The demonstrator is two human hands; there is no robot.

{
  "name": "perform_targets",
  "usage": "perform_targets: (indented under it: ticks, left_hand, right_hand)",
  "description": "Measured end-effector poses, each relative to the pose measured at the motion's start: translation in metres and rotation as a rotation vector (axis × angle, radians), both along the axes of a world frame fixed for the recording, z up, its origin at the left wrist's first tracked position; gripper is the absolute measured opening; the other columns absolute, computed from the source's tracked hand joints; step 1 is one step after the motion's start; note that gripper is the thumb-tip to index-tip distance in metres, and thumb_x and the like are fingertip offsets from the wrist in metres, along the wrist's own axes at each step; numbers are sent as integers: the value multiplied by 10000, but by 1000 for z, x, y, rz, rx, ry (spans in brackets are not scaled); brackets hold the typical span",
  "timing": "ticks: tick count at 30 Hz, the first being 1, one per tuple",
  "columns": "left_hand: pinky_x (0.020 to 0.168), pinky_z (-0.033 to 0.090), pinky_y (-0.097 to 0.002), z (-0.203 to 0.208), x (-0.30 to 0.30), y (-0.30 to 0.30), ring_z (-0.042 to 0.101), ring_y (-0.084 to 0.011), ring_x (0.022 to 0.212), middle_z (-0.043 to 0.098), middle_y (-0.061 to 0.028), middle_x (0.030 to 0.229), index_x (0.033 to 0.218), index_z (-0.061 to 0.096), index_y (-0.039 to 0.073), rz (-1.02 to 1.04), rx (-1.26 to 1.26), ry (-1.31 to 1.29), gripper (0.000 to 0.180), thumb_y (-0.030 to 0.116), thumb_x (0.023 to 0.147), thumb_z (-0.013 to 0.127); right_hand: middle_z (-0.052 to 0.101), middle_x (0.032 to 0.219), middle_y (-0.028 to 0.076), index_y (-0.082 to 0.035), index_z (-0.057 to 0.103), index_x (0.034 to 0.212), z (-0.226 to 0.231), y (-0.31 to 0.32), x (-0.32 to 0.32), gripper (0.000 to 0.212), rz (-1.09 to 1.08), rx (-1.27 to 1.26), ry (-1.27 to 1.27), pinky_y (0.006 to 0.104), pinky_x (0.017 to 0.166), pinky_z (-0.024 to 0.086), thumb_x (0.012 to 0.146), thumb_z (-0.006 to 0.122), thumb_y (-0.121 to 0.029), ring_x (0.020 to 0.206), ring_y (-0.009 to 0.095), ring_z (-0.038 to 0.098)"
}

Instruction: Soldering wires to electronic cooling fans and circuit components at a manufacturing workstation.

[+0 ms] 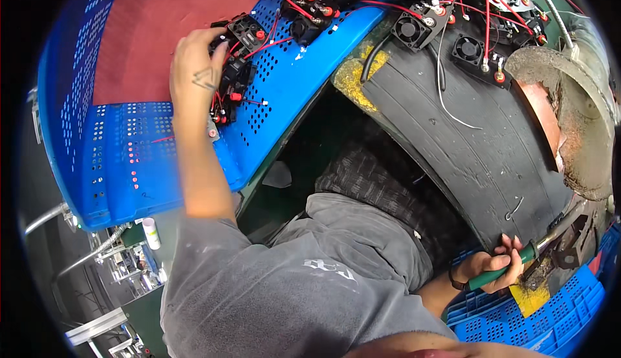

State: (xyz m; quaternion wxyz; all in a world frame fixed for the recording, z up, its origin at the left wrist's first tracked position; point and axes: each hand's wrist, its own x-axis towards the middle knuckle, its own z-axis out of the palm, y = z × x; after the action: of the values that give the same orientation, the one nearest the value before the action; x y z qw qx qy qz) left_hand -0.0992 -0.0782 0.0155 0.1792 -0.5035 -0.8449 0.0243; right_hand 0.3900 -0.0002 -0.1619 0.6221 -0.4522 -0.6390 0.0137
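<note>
My left hand reaches into the blue perforated crate on the left. Its thumb and fingers close round the edge of a black fan unit with a red terminal and thin red wires. More black units lie just beside my wrist, tangled in their wires. Low on the right, my right hand wraps round the green handle of a soldering iron. The iron's metal shaft points up and right, toward a dirty metal stand.
Several fan units with red wires crowd the far edge of the black work mat. A crusted fume hood stands at the right. Red sheet lines the crate. Another blue crate sits below the stand.
</note>
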Motion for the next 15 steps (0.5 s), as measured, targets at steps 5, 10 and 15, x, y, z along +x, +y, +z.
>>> perform_targets:
  ticks: [5, 10, 15]
  left_hand:
    - [946, 456, -426, -10, -46, 11, 557, -343, 1084, 644, -127, 1131, 1144, 666, 91, -218, -209, 60, 372, 18, 785, 601]
    - [1006, 382, -398, -42, -62, 45, 491, -283, 1200, 593, -70, 1252, 1150, 672, 148, -269, -285, -10, 420, -35, 801, 528]
    - [1000, 384, -432, -50, -76, 57, 492, -288, 1200, 594, -53, 1230, 1133, 652, 144, -102, -563, 68, 382, 13, 776, 613]
  right_hand:
    - [643, 871, 221, 77, 571, 996, -3, 1, 1, 202, -8, 54, -45, 224, 488, 399, 953, 491, -103, 571, 204, 604]
    - [642, 865, 218, 75, 575, 999, -6, -2, 4, 231, -10, 62, -56, 221, 482, 393, 973, 504, -143, 567, 198, 601]
    - [639, 861, 217, 77, 578, 985, -3, -2, 2, 219, -27, 40, -18, 228, 485, 403, 961, 498, -126, 568, 199, 601]
